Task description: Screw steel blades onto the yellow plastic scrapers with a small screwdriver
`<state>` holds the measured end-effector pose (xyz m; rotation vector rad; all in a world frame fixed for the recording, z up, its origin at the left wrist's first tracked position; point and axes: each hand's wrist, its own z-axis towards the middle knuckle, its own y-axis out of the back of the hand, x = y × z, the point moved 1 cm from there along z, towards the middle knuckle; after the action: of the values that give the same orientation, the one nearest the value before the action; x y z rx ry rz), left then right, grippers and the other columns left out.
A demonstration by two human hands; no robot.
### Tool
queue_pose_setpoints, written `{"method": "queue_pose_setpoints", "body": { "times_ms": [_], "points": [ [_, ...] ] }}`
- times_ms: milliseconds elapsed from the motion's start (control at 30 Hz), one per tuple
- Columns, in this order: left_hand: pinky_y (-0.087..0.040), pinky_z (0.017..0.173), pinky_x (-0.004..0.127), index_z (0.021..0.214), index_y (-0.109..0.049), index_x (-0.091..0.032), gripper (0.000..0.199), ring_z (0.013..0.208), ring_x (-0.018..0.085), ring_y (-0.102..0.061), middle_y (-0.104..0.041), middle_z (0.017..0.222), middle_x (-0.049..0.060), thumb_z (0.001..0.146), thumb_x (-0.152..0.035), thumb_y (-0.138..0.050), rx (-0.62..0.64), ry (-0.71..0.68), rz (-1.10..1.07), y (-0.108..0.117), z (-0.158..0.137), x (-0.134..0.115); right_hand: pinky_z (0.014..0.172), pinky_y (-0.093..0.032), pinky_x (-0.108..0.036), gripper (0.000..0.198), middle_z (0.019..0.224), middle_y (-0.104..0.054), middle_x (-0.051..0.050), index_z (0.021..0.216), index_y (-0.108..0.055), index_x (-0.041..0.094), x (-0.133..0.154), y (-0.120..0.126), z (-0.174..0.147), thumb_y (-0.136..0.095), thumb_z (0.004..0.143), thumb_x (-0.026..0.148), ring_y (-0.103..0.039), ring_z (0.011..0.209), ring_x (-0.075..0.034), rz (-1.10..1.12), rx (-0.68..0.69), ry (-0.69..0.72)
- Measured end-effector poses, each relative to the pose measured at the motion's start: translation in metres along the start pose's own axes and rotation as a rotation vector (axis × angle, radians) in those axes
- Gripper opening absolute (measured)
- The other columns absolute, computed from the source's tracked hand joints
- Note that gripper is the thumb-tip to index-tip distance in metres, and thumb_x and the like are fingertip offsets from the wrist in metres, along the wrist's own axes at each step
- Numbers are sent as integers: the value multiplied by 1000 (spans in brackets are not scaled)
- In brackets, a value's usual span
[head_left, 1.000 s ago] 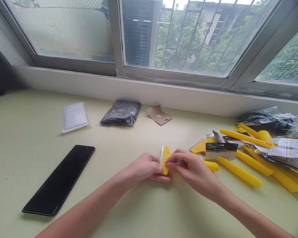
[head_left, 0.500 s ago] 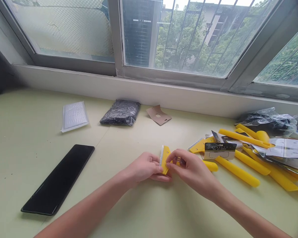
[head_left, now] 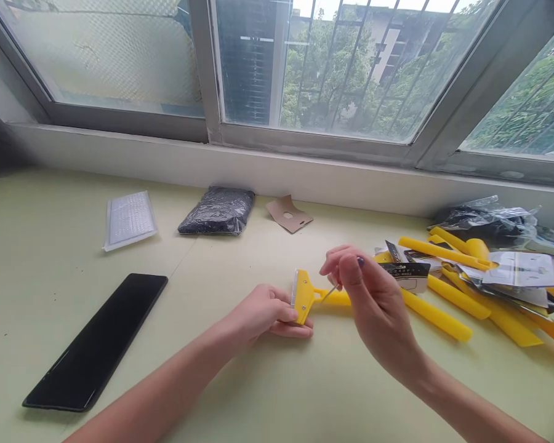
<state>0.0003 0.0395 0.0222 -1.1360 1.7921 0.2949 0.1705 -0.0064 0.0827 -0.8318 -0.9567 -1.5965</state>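
A yellow scraper (head_left: 306, 298) with a pale blade edge and two small screws on its head lies low over the table. My left hand (head_left: 270, 314) pinches the head's blade side between thumb and fingers. The scraper's yellow handle points right, partly behind my other hand. My right hand (head_left: 373, 289) is closed around a small screwdriver (head_left: 331, 292). Its thin metal shaft slants down toward the scraper's neck, and a dark end shows above the thumb. The fingers hide most of the screwdriver's handle.
Yellow scraper handles (head_left: 459, 296) and printed cards (head_left: 519, 269) are heaped at right, before a dark plastic-wrapped bundle (head_left: 484, 218). A black slab (head_left: 96, 341) lies at left. Farther back are a clear packet (head_left: 130, 218), a black wrapped package (head_left: 219, 210) and a brown card (head_left: 289, 214).
My right hand has lifted off the scraper head and moved up and right, turning so that the screwdriver's shaft shows. My left hand keeps its hold. The view has shifted slightly.
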Motion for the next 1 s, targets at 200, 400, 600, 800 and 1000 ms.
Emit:
{"method": "queue_pose_setpoints", "body": {
  "times_ms": [200,400,600,800,1000],
  "points": [
    [-48,108,40,81,-70,-10,10,100,32,-75,-78,92,14,74,-18,-70,14,-16,-2,0,1,3,64,-34,-29,33,76,-43,1,79,-46,21,-25,-19,-9,-41,107,38,-41,69,-13,126,117,55],
    [-48,108,41,80,-71,-10,11,99,32,-75,-78,91,14,73,-18,-70,12,-21,-16,0,1,3,64,-34,-30,34,74,-43,1,78,-45,21,-28,-19,-8,-42,107,38,-40,67,-14,157,107,2],
    [-48,107,40,79,-70,-12,9,100,31,-75,-78,87,13,74,-19,-70,13,-32,7,1,0,3,61,-34,-30,33,72,-44,2,78,-45,22,-24,-18,-8,-41,107,37,-41,65,-13,165,100,17],
    [-49,106,40,77,-68,-13,8,101,31,-75,-78,81,13,74,-20,-72,13,-39,10,1,0,3,63,-36,-30,33,73,-44,1,78,-45,22,-24,-18,-8,-40,108,37,-42,66,-13,175,102,11],
    [-49,105,39,79,-69,-12,10,100,31,-75,-78,85,13,74,-20,-72,9,-37,15,0,0,3,63,-38,-29,33,72,-46,1,78,-45,22,-24,-17,-9,-43,107,38,-45,66,-13,160,115,-19]
  ]
}}
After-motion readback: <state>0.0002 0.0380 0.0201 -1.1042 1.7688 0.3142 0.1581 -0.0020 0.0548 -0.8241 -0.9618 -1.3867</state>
